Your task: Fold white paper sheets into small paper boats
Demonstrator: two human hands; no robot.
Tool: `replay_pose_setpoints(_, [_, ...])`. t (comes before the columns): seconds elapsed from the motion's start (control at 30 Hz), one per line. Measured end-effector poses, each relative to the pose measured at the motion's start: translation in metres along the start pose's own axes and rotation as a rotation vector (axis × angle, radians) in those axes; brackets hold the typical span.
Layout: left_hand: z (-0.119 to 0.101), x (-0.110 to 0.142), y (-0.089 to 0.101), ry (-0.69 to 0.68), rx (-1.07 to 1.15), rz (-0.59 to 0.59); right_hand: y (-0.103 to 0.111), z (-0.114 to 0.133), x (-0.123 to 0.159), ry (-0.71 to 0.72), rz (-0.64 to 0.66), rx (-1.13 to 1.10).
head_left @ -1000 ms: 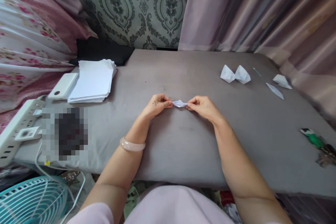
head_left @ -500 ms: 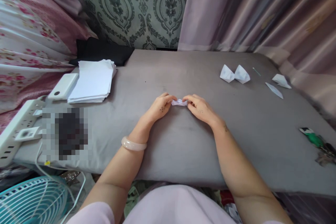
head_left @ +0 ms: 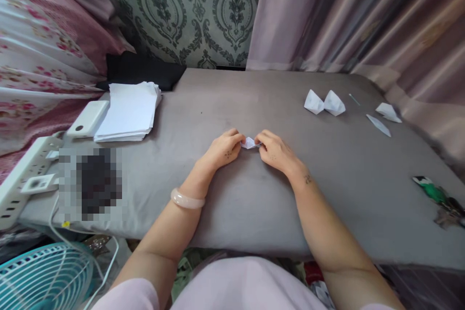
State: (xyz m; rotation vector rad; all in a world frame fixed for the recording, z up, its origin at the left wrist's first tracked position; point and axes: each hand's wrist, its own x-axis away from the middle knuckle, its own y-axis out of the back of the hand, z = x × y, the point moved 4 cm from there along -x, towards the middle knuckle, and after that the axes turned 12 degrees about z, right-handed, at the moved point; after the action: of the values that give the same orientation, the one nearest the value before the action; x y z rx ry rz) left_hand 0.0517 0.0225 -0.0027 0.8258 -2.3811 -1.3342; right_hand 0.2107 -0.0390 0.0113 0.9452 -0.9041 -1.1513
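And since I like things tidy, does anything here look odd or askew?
Slightly: the paper stack on the left has ragged edges, not squared up. Below it in the picture, a pixelated patch looks odd, hiding what lies there. I see no spill.

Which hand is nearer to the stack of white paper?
Left. The left hand is right of the stack and lower in view; the right hand is farther right, past the folded paper.

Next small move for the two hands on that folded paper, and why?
Probably a gentle, even outward pull: the left hand and right hand pinch opposite ends of the small folded paper, while its middle shows uncovered between them. With both ends held, a light pull seems a reasonable way to spread the folds; too hard might tear it.
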Motion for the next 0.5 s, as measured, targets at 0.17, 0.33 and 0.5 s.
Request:
replay_pose_setpoints(0.17, [-0.002,0.003,0.0,0.049,-0.135,0.047,-0.001,0.009,0.004,-0.044,0.033,0.113])
replay_pose_setpoints(0.33, [-0.001,0.004,0.005,0.067,-0.114,0.075,0.0,0.008,0.003,-0.052,0.049,0.115])
replay_pose_setpoints(0.5, [-0.003,0.005,0.009,0.09,-0.05,0.087,0.004,-0.002,0.002,-0.101,0.085,0.001])
